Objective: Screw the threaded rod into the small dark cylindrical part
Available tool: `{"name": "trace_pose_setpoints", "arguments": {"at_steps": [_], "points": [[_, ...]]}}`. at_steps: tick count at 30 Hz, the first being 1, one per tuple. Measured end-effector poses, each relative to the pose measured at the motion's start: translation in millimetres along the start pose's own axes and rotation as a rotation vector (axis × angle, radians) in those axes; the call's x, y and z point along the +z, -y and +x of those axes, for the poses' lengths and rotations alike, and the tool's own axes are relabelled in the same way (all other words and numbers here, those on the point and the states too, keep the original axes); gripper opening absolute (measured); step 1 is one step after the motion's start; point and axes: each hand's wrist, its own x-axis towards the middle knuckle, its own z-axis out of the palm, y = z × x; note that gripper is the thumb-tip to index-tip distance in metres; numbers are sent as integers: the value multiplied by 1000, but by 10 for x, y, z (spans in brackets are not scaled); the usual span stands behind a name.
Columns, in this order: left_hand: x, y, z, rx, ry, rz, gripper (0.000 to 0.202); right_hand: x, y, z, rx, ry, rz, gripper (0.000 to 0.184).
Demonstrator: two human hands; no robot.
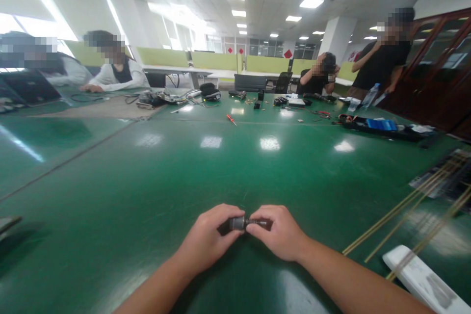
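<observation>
Between my two hands, just above the green table, is a small dark cylindrical part with a thinner ridged shaft pointing right. The thumb and fingers of my left hand grip the thick end from the left. On the other side, my right hand pinches the thin shaft between thumb and forefinger. Both hands are closed, with fingertips close together. What kind of part it is, and whether it is one piece or two, I cannot make out.
Thin wooden sticks and a white elongated object lie at the right. A red screwdriver rests farther back. Beyond are cables, tools and a black tray. Several people sit or stand around the far side.
</observation>
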Motion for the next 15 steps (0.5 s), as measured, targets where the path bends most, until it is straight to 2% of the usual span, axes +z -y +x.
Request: {"name": "trace_pose_setpoints", "arguments": {"at_steps": [15], "points": [[-10, 6, -11, -4, 1, 28, 24, 7, 13, -4, 7, 2, -16, 14]]}}
